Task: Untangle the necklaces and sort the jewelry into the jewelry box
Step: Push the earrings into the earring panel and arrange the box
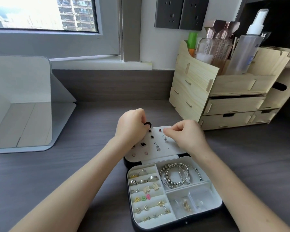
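An open jewelry box (215,200) lies on the grey desk in front of me. Its raised white earring panel (167,149) carries several studs and dangling earrings. My left hand (130,125) pinches a black round earring (31,124) at the panel's top left corner. My right hand (185,136) pinches something tiny at the panel's upper right, too small to make out. Ring rolls (146,193) on the box's left hold rings and small earrings. Silver bracelets (177,174) fill the upper right compartment. Small clear bags (193,203) with gold pieces lie in the lower right compartment.
A pale wooden organizer (224,99) with drawers and bottles stands at the back right, close to my right hand. A folding mirror (22,104) stands at the left. The window sill (99,63) and wall sockets (181,13) are behind.
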Demonstrator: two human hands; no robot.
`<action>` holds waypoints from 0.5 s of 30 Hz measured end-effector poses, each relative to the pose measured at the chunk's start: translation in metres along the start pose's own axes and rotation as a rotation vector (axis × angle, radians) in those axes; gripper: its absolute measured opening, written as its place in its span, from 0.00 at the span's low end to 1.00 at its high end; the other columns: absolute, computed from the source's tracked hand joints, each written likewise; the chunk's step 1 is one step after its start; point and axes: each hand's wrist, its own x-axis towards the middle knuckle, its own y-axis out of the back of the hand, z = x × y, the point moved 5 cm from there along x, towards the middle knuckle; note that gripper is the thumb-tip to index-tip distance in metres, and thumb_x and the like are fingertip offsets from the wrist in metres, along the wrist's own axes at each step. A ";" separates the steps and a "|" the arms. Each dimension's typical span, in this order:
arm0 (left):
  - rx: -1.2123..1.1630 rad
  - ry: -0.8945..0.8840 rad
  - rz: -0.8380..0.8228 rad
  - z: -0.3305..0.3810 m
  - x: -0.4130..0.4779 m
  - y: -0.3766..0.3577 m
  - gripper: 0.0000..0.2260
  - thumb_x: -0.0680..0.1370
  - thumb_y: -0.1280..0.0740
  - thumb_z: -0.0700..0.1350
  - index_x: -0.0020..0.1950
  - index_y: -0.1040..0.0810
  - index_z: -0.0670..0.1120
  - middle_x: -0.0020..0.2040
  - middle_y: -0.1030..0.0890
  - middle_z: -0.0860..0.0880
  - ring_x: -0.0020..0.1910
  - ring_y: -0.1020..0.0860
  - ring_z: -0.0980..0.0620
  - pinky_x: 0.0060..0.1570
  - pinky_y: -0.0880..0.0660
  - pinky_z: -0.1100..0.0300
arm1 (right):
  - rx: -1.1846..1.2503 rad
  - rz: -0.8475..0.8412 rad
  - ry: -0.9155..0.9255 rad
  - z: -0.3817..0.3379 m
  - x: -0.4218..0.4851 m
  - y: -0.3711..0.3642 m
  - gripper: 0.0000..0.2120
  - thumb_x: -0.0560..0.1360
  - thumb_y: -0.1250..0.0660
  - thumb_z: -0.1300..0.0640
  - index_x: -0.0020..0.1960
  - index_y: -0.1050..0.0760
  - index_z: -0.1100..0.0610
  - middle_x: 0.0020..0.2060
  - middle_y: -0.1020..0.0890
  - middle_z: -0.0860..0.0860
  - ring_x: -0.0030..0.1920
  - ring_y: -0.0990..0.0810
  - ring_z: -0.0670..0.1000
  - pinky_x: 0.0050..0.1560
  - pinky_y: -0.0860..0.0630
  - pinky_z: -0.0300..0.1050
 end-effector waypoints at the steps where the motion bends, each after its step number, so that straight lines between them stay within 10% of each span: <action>1: 0.002 -0.020 0.009 0.000 -0.001 0.001 0.05 0.74 0.32 0.44 0.45 0.25 0.44 0.42 0.24 0.49 0.44 0.27 0.48 0.38 0.36 0.59 | -0.026 -0.008 0.002 -0.001 0.001 -0.001 0.18 0.69 0.30 0.53 0.23 0.27 0.58 0.17 0.35 0.45 0.26 0.36 0.49 0.32 0.37 0.41; 15: 0.025 -0.093 0.010 0.007 -0.002 0.001 0.05 0.75 0.35 0.39 0.44 0.19 0.43 0.38 0.28 0.53 0.43 0.30 0.52 0.38 0.38 0.62 | -0.279 0.069 0.071 -0.008 0.006 -0.004 0.15 0.70 0.30 0.49 0.30 0.24 0.57 0.33 0.19 0.51 0.39 0.22 0.54 0.35 0.32 0.42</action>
